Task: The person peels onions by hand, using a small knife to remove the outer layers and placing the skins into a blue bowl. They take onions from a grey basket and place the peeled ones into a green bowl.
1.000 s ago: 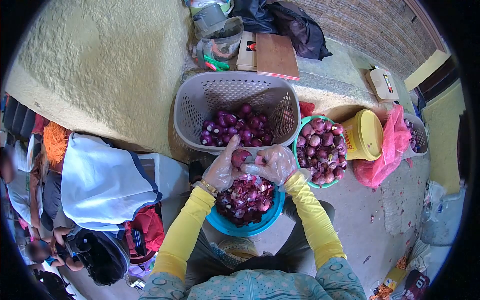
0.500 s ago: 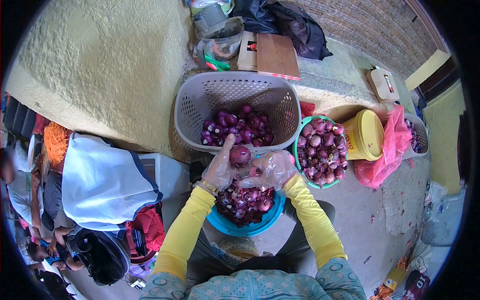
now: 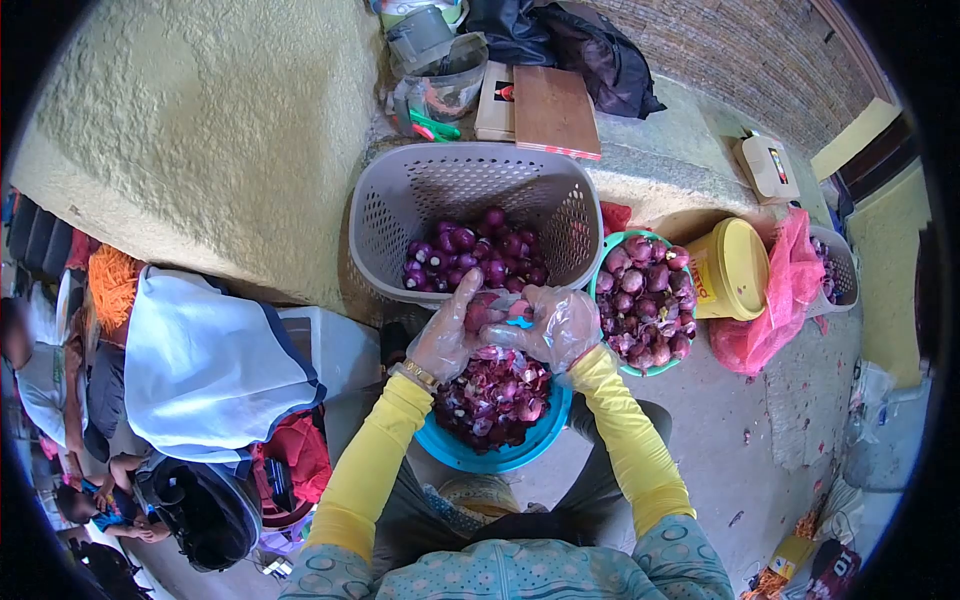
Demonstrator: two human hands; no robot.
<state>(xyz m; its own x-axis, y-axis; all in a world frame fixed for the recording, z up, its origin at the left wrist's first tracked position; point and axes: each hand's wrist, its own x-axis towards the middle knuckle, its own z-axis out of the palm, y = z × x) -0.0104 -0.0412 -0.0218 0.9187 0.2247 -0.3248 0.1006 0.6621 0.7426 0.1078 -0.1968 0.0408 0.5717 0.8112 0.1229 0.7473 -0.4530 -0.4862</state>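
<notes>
My left hand [image 3: 443,335], in a clear plastic glove, is closed around a red onion [image 3: 480,312] above the blue basin [image 3: 510,459]. Pressed close against the onion's right side is my gloved right hand [image 3: 558,325], its fingers bent inward. What those fingers grip is hidden; a small patch of blue shows beside them. Beneath both hands, the basin holds purple onion skins [image 3: 490,405]. Just beyond them, smooth peeled onions [image 3: 470,255] lie in a grey perforated basket [image 3: 372,200].
Right of my hands stands a green-rimmed basin [image 3: 598,262] of onions with dry skins. Beyond it are a yellow bucket [image 3: 740,270] and a pink mesh bag [image 3: 790,290]. A white cloth [image 3: 205,360] drapes over things at left. Other people [image 3: 50,360] are at the far left.
My right hand has moved up and turned inward over the onion. The onion, fully visible before, is now partly covered by fingers. More of the skins in the basin show.
</notes>
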